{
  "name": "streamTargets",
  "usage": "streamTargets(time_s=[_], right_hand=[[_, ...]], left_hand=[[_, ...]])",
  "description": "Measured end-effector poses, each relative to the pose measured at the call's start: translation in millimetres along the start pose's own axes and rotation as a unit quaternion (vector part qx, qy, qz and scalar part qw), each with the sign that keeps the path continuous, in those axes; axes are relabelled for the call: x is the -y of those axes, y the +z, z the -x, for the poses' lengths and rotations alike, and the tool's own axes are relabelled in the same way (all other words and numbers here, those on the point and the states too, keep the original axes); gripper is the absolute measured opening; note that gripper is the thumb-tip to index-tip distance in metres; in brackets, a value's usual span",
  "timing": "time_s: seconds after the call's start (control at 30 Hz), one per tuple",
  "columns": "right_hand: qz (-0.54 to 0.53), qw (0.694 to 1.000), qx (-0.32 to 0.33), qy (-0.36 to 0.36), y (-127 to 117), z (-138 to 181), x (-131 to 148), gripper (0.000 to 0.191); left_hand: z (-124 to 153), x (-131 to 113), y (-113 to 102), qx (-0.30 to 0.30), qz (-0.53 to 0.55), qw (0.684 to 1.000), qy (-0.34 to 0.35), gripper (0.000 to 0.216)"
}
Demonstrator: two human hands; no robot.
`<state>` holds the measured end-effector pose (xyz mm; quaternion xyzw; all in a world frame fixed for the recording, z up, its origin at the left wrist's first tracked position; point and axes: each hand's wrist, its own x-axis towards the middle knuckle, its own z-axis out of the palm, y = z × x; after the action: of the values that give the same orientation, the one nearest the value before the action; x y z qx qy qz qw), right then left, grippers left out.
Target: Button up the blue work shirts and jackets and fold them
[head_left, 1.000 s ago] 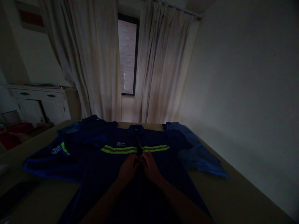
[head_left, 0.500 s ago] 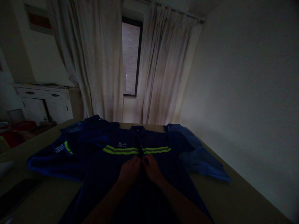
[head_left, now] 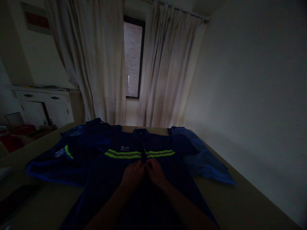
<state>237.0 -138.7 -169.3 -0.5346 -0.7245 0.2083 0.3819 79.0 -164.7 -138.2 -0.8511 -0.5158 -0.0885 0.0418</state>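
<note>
A dark blue work shirt point(head_left: 107, 179) with yellow-green and grey reflective bands lies spread out, collar away from me. Just below the chest band, at its front opening, my left hand point(head_left: 133, 174) is closed on the fabric edge. Close beside it, my right hand point(head_left: 155, 172) pinches the other side of the same opening. The fingertips nearly meet there. Dim light hides whether a button or a zip is between them.
More blue garments point(head_left: 59, 159) lie bunched to the left, and a lighter blue garment point(head_left: 206, 163) lies to the right. A dark flat object point(head_left: 18, 199) rests on the table point(head_left: 52, 204) at the near left. A wall point(head_left: 251, 111) runs along the right, with curtains point(head_left: 105, 70) behind.
Both hands stay at the shirt's front opening with almost no movement. The view has shifted very slightly.
</note>
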Motion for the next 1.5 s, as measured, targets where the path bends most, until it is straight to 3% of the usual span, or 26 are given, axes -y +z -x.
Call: streamTargets(time_s=[0.23, 0.73, 1.5], right_hand=[[-0.012, 1.000, 0.002, -0.008, 2.5, -1.6, -5.1, 0.008], [-0.016, 1.000, 0.002, 0.015, 0.3, -0.1, -0.1, 0.009], [0.014, 1.000, 0.009, 0.016, -2.6, -0.3, 6.0, 0.009]], left_hand=[[-0.2, -2.7, 11.6, -0.041, -0.058, 0.997, 0.002, 0.027], [0.6, -4.3, 4.0, -0.011, -0.058, 0.998, 0.005, 0.029], [1.2, -0.7, 5.9, -0.018, -0.038, 0.999, 0.006, 0.028]])
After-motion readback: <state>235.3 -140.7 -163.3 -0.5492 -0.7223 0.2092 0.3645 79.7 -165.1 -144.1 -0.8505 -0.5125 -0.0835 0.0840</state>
